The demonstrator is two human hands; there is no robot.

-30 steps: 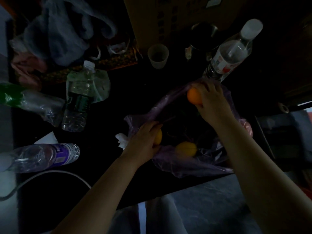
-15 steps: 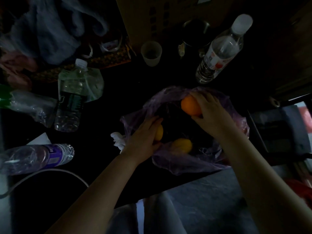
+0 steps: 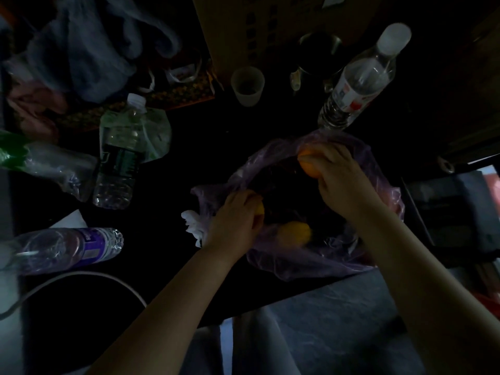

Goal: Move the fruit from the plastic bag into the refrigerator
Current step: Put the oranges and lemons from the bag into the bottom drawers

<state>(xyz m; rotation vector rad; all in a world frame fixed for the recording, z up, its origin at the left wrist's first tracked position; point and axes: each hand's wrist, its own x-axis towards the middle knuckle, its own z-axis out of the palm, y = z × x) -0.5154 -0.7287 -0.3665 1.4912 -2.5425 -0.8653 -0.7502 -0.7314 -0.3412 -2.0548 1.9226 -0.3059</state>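
Purple plastic bag (image 3: 311, 263), mouth open, on dark table (image 3: 189, 163): loose yellow fruit (image 3: 295, 232) lying inside (dim, blurred). Right hand (image 3: 343, 182) grasps orange (image 3: 308, 166) at the bag's far rim. Left hand (image 3: 232, 220) curls round second yellow fruit (image 3: 260, 209) at its left edge.

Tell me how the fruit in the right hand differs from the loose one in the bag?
The orange fruit is gripped by the right hand; the yellow fruit lies loose. The orange fruit is deeper orange, the yellow fruit paler. The orange fruit sits at the far rim of the plastic bag, the yellow fruit nearer. Both look round.
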